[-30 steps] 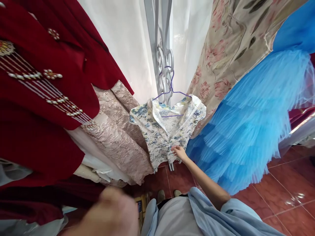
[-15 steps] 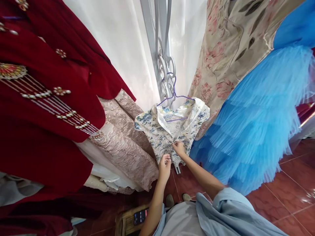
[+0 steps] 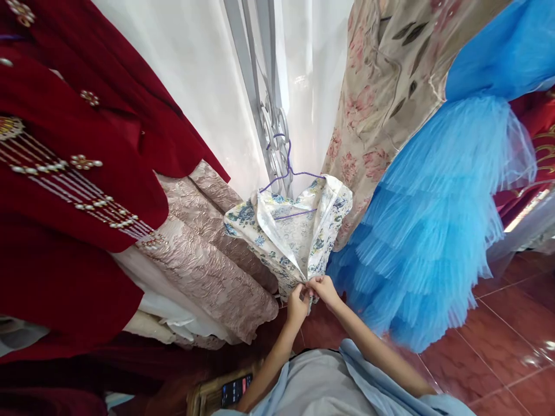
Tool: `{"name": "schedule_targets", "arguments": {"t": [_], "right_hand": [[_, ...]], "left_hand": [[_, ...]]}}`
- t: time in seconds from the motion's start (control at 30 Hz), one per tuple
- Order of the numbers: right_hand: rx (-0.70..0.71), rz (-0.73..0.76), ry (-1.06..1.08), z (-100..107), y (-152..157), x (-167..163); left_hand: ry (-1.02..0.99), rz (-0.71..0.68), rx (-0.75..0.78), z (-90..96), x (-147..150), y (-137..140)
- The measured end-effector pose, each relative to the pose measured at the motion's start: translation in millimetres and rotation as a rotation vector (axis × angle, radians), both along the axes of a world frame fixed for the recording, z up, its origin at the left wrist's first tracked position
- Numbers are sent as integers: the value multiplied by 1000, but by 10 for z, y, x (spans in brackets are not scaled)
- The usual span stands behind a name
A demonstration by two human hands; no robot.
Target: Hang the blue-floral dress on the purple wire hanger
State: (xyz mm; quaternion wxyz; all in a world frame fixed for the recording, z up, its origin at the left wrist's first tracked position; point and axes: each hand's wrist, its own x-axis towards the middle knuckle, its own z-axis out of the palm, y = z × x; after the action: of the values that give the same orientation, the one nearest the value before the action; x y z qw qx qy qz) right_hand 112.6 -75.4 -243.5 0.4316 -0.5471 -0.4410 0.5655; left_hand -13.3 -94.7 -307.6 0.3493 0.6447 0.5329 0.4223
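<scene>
A white blouse with a blue and yellow floral print (image 3: 277, 254) hangs on a purple wire hanger (image 3: 289, 164), hooked to grey scrolled metalwork (image 3: 269, 124). Its collar lies open in a deep V. At the bottom of that V my left hand (image 3: 298, 303) and my right hand (image 3: 323, 289) meet, each pinching the front edges of the blouse with fingertips together. The exact spot between the fingers is too small to make out.
Left are a dark red velvet garment (image 3: 108, 133) with pearl strands and a pink brocade skirt (image 3: 217, 260). Right hang a beige floral dress (image 3: 368, 110) and a blue tiered tulle dress (image 3: 425, 219). A phone (image 3: 236, 390) lies on a wooden stool (image 3: 197, 398) above red floor tiles (image 3: 498, 323).
My left hand has come up from apart to join my right hand at the blouse front. My right hand has moved lower, and the collar opening looks longer. The view has shifted slightly.
</scene>
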Motion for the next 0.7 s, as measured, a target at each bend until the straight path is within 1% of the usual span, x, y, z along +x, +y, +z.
{"name": "schedule_targets", "arguments": {"t": [0.07,0.13,0.23,0.37,0.43,0.5,0.57,0.63,0.67,0.7], "right_hand": [[15,-5,28,190,119,29],[59,-7,73,462,278,33],[199,-14,167,1013,559,-3],[402,-52,256,1824,951,-117],[460,-84,292,2175,1119,-177],[508,-129,318,2452,1242,-214],[541,-148,320,2628,1305,-220],[557,-108,301,2692,1301,-199],[560,-78,291,2685,1277,-180],[562,-53,281,2659,1241,-158]], "left_hand": [[31,15,14,9,30,-14],[86,50,20,4,38,-33],[126,113,-13,5,33,-113],[81,166,-45,72,55,-275],[67,158,-46,91,99,-339],[53,120,-65,68,162,-386],[32,83,-85,21,220,-418],[16,74,-70,17,238,-426],[14,78,-52,62,224,-415],[7,86,-25,153,193,-388]]}}
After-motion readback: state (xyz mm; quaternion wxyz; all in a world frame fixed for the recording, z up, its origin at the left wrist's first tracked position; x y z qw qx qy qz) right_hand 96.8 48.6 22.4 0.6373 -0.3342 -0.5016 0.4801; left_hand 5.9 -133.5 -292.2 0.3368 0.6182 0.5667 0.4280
